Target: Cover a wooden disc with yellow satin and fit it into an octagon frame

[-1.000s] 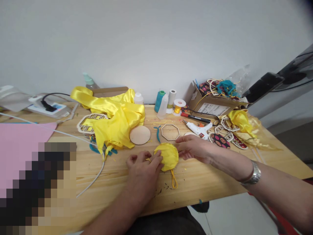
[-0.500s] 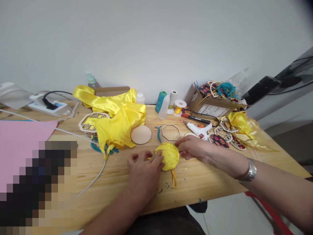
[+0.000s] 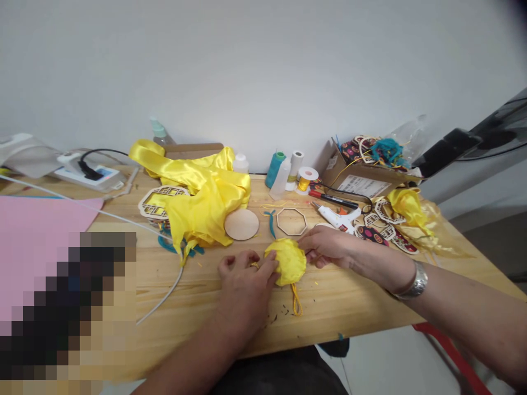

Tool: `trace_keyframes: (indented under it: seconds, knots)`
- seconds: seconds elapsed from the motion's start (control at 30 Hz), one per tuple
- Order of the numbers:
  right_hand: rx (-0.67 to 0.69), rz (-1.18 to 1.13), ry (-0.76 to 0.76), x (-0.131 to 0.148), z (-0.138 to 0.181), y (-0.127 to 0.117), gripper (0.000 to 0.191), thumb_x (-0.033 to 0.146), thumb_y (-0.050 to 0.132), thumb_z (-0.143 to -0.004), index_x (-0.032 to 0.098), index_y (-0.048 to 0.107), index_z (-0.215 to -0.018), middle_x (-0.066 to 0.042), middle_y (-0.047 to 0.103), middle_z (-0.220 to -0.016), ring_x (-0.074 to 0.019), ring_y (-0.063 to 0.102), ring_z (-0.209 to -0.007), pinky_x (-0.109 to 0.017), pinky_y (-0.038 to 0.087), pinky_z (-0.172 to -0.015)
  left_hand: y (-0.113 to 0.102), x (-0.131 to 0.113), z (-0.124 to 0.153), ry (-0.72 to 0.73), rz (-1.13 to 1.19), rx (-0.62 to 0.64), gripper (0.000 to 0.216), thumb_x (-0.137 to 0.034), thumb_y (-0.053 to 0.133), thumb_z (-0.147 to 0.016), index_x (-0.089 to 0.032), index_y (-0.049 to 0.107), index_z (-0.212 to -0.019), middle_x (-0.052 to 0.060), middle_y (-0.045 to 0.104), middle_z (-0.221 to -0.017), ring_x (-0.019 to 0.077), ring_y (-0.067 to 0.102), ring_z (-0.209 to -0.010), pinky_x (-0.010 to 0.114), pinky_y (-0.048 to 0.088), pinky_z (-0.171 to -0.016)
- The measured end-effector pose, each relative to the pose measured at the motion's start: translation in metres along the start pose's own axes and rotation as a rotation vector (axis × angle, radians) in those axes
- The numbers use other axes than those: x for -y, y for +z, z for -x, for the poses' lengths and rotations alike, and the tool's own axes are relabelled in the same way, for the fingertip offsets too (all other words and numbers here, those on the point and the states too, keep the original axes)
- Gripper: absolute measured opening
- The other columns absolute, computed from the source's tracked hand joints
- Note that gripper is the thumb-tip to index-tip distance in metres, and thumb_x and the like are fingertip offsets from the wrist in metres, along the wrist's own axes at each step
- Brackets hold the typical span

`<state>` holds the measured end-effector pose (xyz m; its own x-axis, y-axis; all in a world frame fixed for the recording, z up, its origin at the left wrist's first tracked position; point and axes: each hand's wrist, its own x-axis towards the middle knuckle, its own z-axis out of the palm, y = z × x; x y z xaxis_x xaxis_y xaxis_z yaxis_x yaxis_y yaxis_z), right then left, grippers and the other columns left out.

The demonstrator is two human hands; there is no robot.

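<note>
A round, yellow fabric-covered disc lies on the wooden table in front of me, its cloth puckered at the edge. From its near side a twisted yellow cord loop sticks out onto the wood. My left hand grips the disc's left edge, with fingers resting on the cloth. At the right edge, my right hand pinches the rim; its fingertips are partly hidden. Just beyond the disc lie a thin octagonal wooden frame, a teal strip and a plain wooden disc.
Yellow satin cloth is heaped at the left. A white glue gun, a marker and thread spools stand or lie toward the back. A cardboard box is at the back right. A white cable crosses the left side.
My view has shifted a little, so everything appears slightly farther right. Both hands keep their hold on the yellow disc, with hardly any movement.
</note>
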<state>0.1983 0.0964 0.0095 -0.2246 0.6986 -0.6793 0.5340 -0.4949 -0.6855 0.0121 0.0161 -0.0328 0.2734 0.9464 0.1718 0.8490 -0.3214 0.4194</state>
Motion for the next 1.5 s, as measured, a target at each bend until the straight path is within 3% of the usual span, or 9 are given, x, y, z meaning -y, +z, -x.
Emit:
trace_keyframes:
  seconds: [0.17,0.43,0.6,0.97,1.07,1.17,1.23,1.3,1.5]
  knots:
    - [-0.061,0.079,0.029,0.004,-0.001,0.001,0.022,0.026,0.059,-0.08,0.014,0.056,-0.062,0.002,0.049,-0.049,-0.0057,0.036,-0.038,-0.019,0.023,-0.033,0.002,0.001,0.001,-0.012,0.001,-0.008,0.023,-0.023,0.053,-0.089,-0.026,0.068,-0.107,0.007,0.074,-0.097,0.0284,0.057,-0.101,0.053,0.028,-0.086]
    - [-0.171,0.174,0.01,0.009,-0.003,0.005,0.026,0.024,0.073,-0.072,0.015,0.055,-0.055,0.002,0.052,-0.045,-0.005,0.038,-0.039,-0.018,0.024,-0.036,-0.001,0.002,0.0,-0.015,0.016,-0.002,0.024,-0.023,0.055,-0.088,-0.025,0.067,-0.108,0.009,0.073,-0.101,0.0286,0.057,-0.102,0.054,0.028,-0.086]
    - [-0.168,0.142,-0.005,0.009,-0.005,0.01,0.022,0.014,0.068,-0.073,0.015,0.055,-0.055,0.004,0.05,-0.04,-0.0066,0.043,-0.039,-0.018,0.026,-0.038,-0.002,0.002,-0.001,-0.007,0.016,0.002,0.023,-0.023,0.056,-0.088,-0.026,0.068,-0.107,0.008,0.074,-0.097,0.0289,0.058,-0.101,0.054,0.029,-0.085]
    - [-0.08,-0.042,-0.171,-0.009,-0.009,0.007,0.019,0.018,0.065,-0.067,0.015,0.053,-0.053,0.006,0.047,-0.045,-0.0052,0.036,-0.041,-0.02,0.023,-0.041,0.006,0.007,-0.001,0.062,0.138,-0.131,0.02,-0.018,0.057,-0.085,-0.026,0.07,-0.099,0.004,0.074,-0.106,0.0296,0.057,-0.103,0.057,0.029,-0.091]
    - [-0.041,-0.098,-0.243,-0.009,-0.008,0.002,0.019,0.025,0.067,-0.065,0.015,0.054,-0.054,0.006,0.046,-0.046,-0.0051,0.033,-0.042,-0.021,0.02,-0.042,-0.006,0.009,-0.007,0.006,0.349,-0.276,0.026,-0.022,0.061,-0.081,-0.024,0.067,-0.106,0.008,0.068,-0.118,0.0294,0.053,-0.114,0.052,0.034,-0.097]
    - [-0.01,-0.161,-0.336,0.001,-0.005,-0.004,0.02,0.032,0.069,-0.063,0.014,0.059,-0.061,0.005,0.048,-0.05,-0.0057,0.034,-0.044,-0.022,0.021,-0.044,-0.026,0.005,-0.024,-0.277,0.788,-0.393,0.045,-0.036,0.066,-0.078,-0.022,0.058,-0.121,0.011,0.05,-0.14,0.0298,0.045,-0.127,0.045,0.04,-0.098]
    - [0.006,-0.205,-0.403,0.01,-0.003,-0.007,0.024,0.037,0.07,-0.062,0.015,0.062,-0.067,0.004,0.05,-0.055,-0.0064,0.036,-0.046,-0.022,0.022,-0.045,-0.036,0.0,-0.038,-0.471,1.219,-0.179,0.049,-0.046,0.063,-0.079,-0.018,0.06,-0.119,0.014,0.062,-0.125,0.0302,0.057,-0.114,0.042,0.047,-0.09]
    - [0.01,-0.241,-0.462,0.017,-0.004,-0.007,0.028,0.04,0.071,-0.062,0.015,0.062,-0.07,0.003,0.052,-0.058,-0.0073,0.038,-0.049,-0.022,0.025,-0.047,-0.039,-0.004,-0.05,-0.473,1.575,0.105,0.052,-0.052,0.058,-0.081,-0.014,0.062,-0.117,0.017,0.065,-0.12,0.031,0.062,-0.106,0.042,0.051,-0.085]
    - [0.014,-0.266,-0.532,0.011,-0.013,0.002,0.03,0.042,0.071,-0.062,0.015,0.062,-0.07,0.0,0.057,-0.065,-0.0115,0.049,-0.06,-0.024,0.038,-0.054,-0.021,-0.004,-0.059,-0.524,1.715,0.104,0.037,-0.024,0.076,-0.07,-0.01,0.068,-0.104,0.012,0.075,-0.088,0.0215,0.07,-0.075,0.03,0.055,-0.07]
